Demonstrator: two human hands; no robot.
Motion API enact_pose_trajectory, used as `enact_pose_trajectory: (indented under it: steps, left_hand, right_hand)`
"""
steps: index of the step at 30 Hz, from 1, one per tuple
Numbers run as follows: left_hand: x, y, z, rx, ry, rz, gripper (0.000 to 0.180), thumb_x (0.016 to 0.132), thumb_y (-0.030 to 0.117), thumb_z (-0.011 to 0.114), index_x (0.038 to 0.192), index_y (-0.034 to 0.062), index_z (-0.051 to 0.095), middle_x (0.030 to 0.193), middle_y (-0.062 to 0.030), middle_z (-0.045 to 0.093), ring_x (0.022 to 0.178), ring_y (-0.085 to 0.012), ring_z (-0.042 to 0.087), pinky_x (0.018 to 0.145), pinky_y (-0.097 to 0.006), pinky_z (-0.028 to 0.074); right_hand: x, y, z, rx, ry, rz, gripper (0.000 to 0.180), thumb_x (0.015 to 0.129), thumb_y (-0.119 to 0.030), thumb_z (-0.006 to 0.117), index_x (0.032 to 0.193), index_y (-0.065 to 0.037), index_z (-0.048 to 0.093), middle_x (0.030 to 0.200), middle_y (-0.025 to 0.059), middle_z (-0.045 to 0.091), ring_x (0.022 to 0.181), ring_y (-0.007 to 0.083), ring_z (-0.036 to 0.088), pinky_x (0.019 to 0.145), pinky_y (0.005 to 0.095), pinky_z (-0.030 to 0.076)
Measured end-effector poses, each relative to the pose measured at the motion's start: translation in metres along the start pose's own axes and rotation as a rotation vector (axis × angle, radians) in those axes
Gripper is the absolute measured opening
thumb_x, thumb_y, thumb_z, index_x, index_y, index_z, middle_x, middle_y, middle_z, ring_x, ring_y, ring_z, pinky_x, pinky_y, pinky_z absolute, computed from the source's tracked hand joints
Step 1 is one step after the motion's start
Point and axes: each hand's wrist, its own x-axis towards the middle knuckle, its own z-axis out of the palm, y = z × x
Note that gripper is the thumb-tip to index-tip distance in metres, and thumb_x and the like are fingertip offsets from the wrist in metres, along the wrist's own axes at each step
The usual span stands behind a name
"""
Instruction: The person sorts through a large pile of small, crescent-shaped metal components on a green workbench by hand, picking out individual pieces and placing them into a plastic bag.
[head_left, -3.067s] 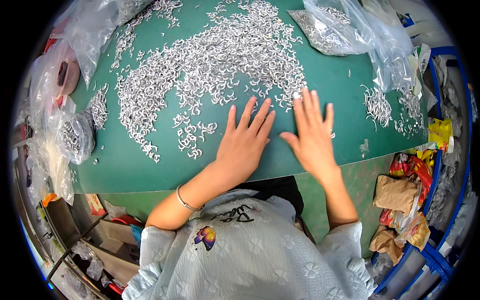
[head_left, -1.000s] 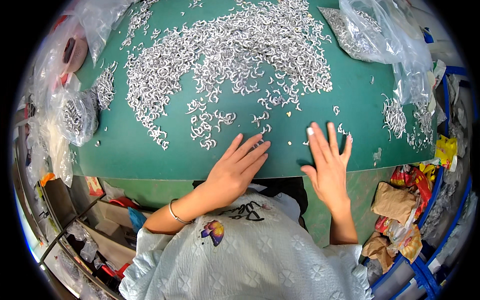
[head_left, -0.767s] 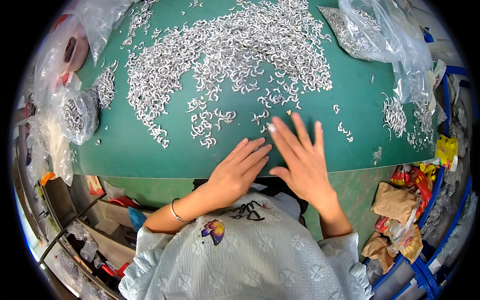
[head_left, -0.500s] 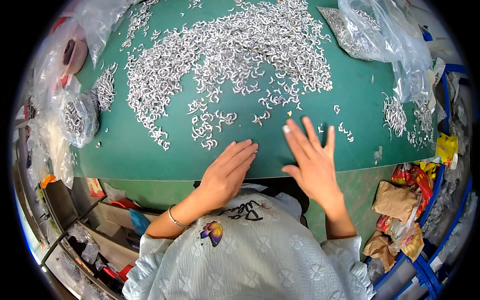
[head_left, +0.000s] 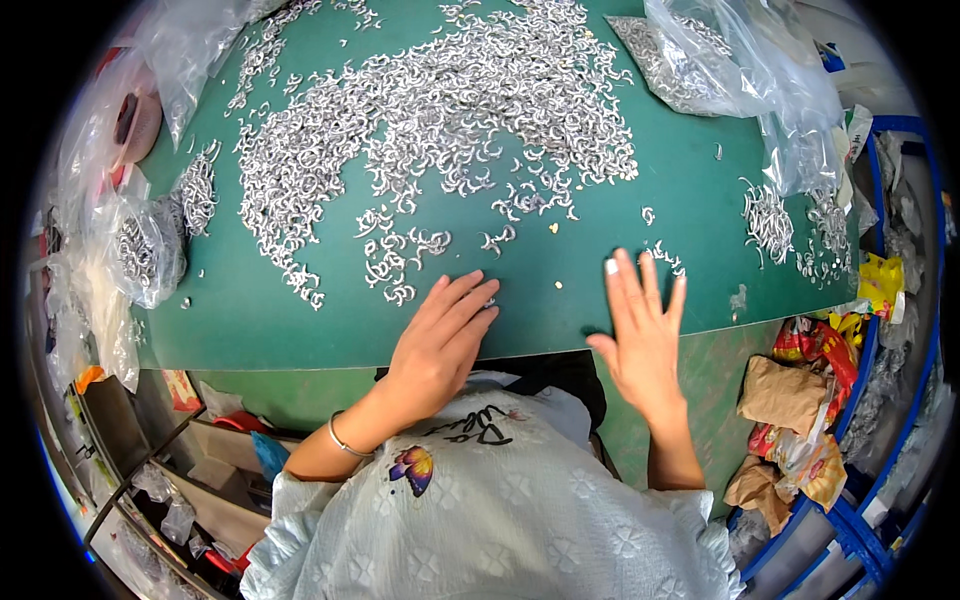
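Many small, curved, silver-grey metal-looking pieces (head_left: 480,90) lie in a broad arc over the green tabletop (head_left: 300,340). My left hand (head_left: 440,340) rests near the front edge, its fingers stretched out side by side. A bit of a small piece shows by its fingertips; whether the fingers touch it I cannot tell. Just beyond that hand is a loose cluster of curved pieces (head_left: 400,258). Farther right, my right hand (head_left: 642,345) is open with fingers spread, palm down. Its fingertips reach the nearer side of a few scattered pieces (head_left: 664,257).
Clear plastic bags, one with pieces inside (head_left: 140,250), crowd the left side. Another filled clear bag (head_left: 680,65) lies at the far right. Small heaps (head_left: 768,225) sit near the right edge. Below are a shelf (head_left: 225,455) on the left and a blue rack (head_left: 850,530) on the right.
My right hand has moved right across the tabletop, up to the few scattered pieces. My left hand has stayed nearly in place. The whole view has shifted slightly.
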Motion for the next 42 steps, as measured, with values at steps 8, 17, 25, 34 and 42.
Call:
enact_pose_trajectory:
  steps: [8,17,25,34,42]
  left_hand:
    - [0.007,0.001,-0.002,0.008,0.019,-0.036,0.027,0.083,-0.006,0.062,0.110,-0.0043,0.063,0.130,-0.0174,0.058,0.127,-0.0371,0.051,0.109,-0.054,0.035]
    - [0.024,0.000,0.005,0.121,0.012,-0.111,0.047,0.086,-0.001,0.062,0.131,-0.0034,0.051,0.146,-0.0187,0.043,0.137,-0.0371,0.039,0.112,-0.053,0.030]
    - [0.023,0.007,0.007,0.039,-0.031,-0.029,0.034,0.084,-0.001,0.063,0.118,-0.0022,0.061,0.134,-0.0152,0.056,0.131,-0.0350,0.048,0.111,-0.051,0.034]
    - [0.019,0.002,0.004,-0.021,0.102,-0.078,0.035,0.081,-0.002,0.066,0.115,-0.0019,0.062,0.123,-0.0162,0.059,0.119,-0.0338,0.054,0.104,-0.049,0.040]
    - [0.005,-0.004,0.002,0.033,0.086,-0.031,0.029,0.078,-0.002,0.068,0.108,-0.0003,0.065,0.118,-0.0139,0.060,0.113,-0.0336,0.055,0.098,-0.048,0.041]
  right_hand:
    - [0.000,0.025,-0.003,-0.105,0.179,0.124,0.079,0.086,-0.043,0.060,0.149,-0.004,0.034,0.158,0.0086,0.027,0.148,0.0374,0.017,0.112,0.0668,0.005]
    - [0.018,0.008,-0.001,-0.078,0.158,0.145,0.079,0.085,-0.035,0.065,0.149,-0.002,0.032,0.158,0.0110,0.026,0.148,0.0373,0.017,0.111,0.0679,0.005]
    - [0.053,-0.027,-0.008,0.089,0.093,-0.168,0.069,0.083,-0.028,0.070,0.141,-0.001,0.044,0.154,0.0115,0.032,0.146,0.0348,0.021,0.110,0.0681,0.012]
    - [0.053,-0.029,-0.009,0.292,0.109,-0.249,0.058,0.082,-0.022,0.071,0.134,-0.003,0.053,0.148,0.0069,0.044,0.144,0.0323,0.028,0.111,0.0634,0.017]
    - [0.045,-0.020,-0.006,0.247,0.121,-0.228,0.050,0.081,-0.023,0.072,0.125,-0.002,0.059,0.143,0.0076,0.049,0.141,0.0323,0.034,0.109,0.0657,0.016]
